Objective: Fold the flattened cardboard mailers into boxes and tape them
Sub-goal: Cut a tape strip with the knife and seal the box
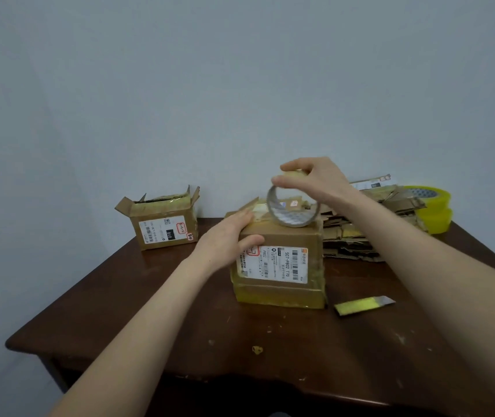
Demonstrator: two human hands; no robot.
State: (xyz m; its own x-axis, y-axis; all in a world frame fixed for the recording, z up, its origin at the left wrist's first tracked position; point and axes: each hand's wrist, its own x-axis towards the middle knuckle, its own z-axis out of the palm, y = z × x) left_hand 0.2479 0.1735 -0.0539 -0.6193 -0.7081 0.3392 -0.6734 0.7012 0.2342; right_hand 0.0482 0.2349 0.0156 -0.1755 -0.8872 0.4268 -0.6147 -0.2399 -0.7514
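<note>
A folded cardboard box (282,263) with a white shipping label stands in the middle of the dark wooden table (180,311). My left hand (228,236) rests on its top left corner, fingers flat on top and thumb against the front face. My right hand (312,179) pinches the top of a nearly used-up tape roll (293,210), which stands on edge on the box's top. Behind the box to the right lies a pile of flattened cardboard mailers (357,236).
A second box (162,221) with open top flaps stands at the back left. Two yellow tape rolls (432,206) are stacked at the back right. A yellow-handled cutter blade (363,305) lies right of the middle box. A small scrap (257,350) lies near the front edge.
</note>
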